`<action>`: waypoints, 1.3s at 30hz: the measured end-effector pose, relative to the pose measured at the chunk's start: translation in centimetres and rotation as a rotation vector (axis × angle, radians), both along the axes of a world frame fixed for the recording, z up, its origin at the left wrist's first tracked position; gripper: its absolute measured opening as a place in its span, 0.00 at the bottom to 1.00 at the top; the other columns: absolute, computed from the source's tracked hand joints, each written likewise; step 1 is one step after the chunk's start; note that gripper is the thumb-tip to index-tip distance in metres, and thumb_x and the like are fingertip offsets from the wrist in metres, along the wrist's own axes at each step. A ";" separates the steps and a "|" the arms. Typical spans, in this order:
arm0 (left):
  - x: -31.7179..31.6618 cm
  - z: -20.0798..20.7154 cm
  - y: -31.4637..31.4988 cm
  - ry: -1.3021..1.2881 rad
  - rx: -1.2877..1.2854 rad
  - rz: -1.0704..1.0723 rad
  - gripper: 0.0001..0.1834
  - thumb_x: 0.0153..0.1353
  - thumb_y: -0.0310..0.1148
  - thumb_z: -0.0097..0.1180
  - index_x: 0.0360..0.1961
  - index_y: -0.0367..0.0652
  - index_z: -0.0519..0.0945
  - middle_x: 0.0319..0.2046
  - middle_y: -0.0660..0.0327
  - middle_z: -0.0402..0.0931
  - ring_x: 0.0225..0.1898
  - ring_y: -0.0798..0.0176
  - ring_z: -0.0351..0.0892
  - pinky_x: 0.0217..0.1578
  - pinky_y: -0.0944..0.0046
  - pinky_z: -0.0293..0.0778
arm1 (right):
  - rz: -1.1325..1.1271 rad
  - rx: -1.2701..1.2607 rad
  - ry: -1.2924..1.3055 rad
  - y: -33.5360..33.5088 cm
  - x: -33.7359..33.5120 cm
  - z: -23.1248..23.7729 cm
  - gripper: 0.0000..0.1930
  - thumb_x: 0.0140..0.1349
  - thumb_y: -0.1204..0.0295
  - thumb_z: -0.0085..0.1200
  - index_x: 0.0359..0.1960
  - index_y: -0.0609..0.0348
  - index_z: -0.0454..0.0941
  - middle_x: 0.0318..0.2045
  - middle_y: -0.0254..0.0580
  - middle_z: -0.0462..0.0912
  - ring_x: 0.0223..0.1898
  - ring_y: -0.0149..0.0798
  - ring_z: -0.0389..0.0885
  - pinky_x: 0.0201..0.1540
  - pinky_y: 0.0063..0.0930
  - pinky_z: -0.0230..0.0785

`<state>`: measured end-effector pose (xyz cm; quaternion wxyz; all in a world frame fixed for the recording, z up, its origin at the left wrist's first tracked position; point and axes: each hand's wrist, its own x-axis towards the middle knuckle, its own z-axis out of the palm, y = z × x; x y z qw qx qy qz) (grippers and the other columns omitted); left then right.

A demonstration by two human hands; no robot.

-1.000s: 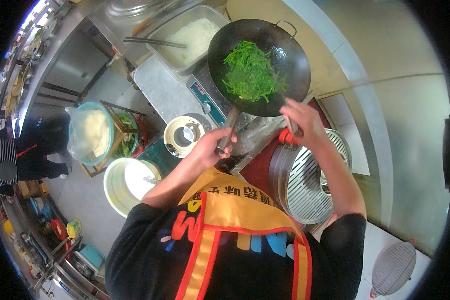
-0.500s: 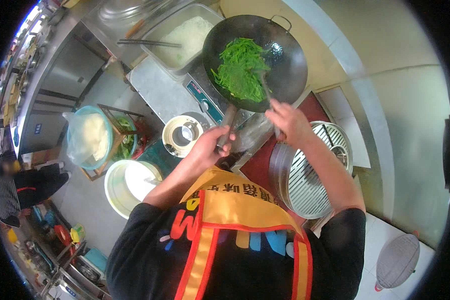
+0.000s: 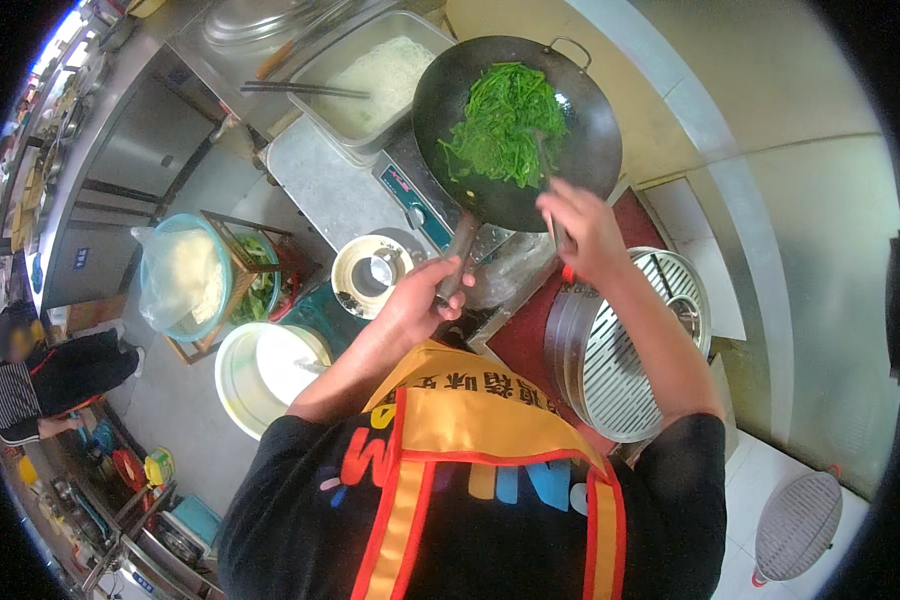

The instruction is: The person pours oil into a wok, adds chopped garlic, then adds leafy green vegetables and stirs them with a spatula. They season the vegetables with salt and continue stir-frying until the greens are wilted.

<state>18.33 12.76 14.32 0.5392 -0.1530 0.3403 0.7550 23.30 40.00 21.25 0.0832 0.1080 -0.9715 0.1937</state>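
Observation:
A dark wok [image 3: 595,165] stands on a cooker with a control panel [image 3: 417,207] at its front. Chopped green leafy vegetables [image 3: 505,125] lie heaped in the wok, toward its far side. My left hand [image 3: 428,295] is wrapped round the wok handle [image 3: 462,245]. In my right hand [image 3: 582,228] is the handle of a cooking spatula [image 3: 544,160], gripped above the near right rim. The spatula's working end reaches into the greens and is blurred and partly hidden there.
Left of the wok, a tray of white noodles [image 3: 385,75] has chopsticks [image 3: 305,89] across it. Round steamers [image 3: 625,350] stand at my right. A white bucket [image 3: 235,375], a blue basin [image 3: 183,320] and a round pot [image 3: 355,270] are at my left. Another person [image 3: 60,385] is far left.
The greens have been pushed toward the far side of the wok and heaped differently. My right hand has shifted slightly right and nearer with the spatula. The left hand keeps its hold.

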 end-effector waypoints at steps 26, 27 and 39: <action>-0.2 1.7 -0.5 0.003 0.021 0.006 0.10 0.70 0.34 0.47 0.47 0.39 0.69 0.37 0.56 0.77 0.25 0.66 0.69 0.23 0.68 0.64 | -0.746 -0.819 0.101 6.7 1.7 6.5 0.13 0.65 0.69 0.56 0.48 0.64 0.81 0.40 0.43 0.85 0.39 0.32 0.85 0.47 0.26 0.76; -0.1 1.8 -0.6 -0.003 0.015 0.012 0.11 0.70 0.34 0.47 0.48 0.39 0.69 0.37 0.56 0.77 0.25 0.66 0.69 0.23 0.67 0.65 | -0.788 -0.829 0.123 8.6 1.5 6.3 0.14 0.65 0.69 0.56 0.49 0.64 0.80 0.42 0.44 0.85 0.40 0.34 0.85 0.48 0.26 0.77; -0.5 1.0 -0.9 -0.013 0.034 -0.009 0.12 0.70 0.34 0.48 0.48 0.38 0.69 0.37 0.55 0.78 0.24 0.65 0.71 0.22 0.67 0.67 | -0.545 -1.175 -0.013 6.3 -2.4 1.9 0.13 0.62 0.81 0.56 0.48 0.71 0.76 0.44 0.52 0.82 0.46 0.45 0.85 0.52 0.33 0.79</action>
